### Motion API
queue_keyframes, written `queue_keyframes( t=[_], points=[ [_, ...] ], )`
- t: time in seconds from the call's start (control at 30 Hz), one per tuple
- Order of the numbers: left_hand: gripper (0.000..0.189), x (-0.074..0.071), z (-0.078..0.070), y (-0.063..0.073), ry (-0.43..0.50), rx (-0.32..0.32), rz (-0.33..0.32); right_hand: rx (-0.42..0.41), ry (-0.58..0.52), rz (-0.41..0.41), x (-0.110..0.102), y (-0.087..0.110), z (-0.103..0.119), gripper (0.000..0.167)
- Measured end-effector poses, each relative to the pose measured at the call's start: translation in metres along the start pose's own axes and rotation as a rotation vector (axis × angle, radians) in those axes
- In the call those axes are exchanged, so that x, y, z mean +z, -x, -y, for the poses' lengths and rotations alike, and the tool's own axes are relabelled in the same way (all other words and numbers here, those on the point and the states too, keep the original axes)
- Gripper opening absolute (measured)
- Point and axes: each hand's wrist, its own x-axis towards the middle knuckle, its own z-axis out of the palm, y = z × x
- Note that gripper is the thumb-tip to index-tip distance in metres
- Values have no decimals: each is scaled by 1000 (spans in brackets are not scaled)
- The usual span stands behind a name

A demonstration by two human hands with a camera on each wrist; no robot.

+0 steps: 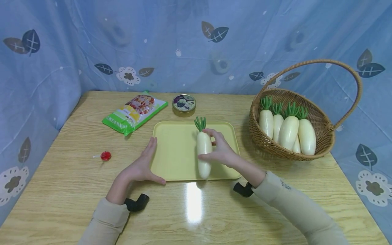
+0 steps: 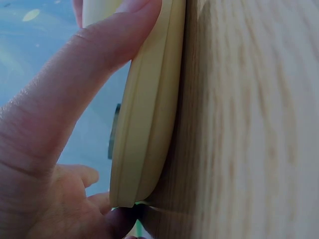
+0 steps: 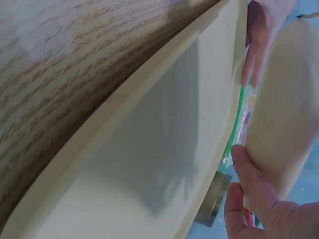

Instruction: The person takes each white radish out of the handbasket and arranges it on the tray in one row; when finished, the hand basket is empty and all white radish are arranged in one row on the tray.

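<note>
My right hand [image 1: 223, 150] grips a white radish [image 1: 203, 144] with green leaf stubs, thumb on one side and fingers on the other. The right wrist view shows the radish [image 3: 288, 104] raised over the pale yellow tray [image 1: 174, 149], a shadow falling on the tray floor. At the tray's left end lies my left hand [image 1: 142, 166], fingers stretched along the left side and thumb by the near corner. In the left wrist view its thumb [image 2: 107, 40] touches the tray rim [image 2: 144, 124].
A wicker basket [image 1: 294, 156] with a tall handle stands at the right, holding several white radishes [image 1: 288, 132]. Behind the tray are a round tin [image 1: 184, 105] and a green-edged food packet [image 1: 136, 112]. A red lollipop [image 1: 105, 156] lies at the left.
</note>
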Motion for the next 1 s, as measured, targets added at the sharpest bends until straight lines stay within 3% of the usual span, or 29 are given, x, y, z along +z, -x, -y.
queue_keyframes(
  t=[1.0],
  points=[
    [144, 0, 1, 0, 10, 12, -7, 40, -22, 81, 47, -30, 13, 84]
  ],
)
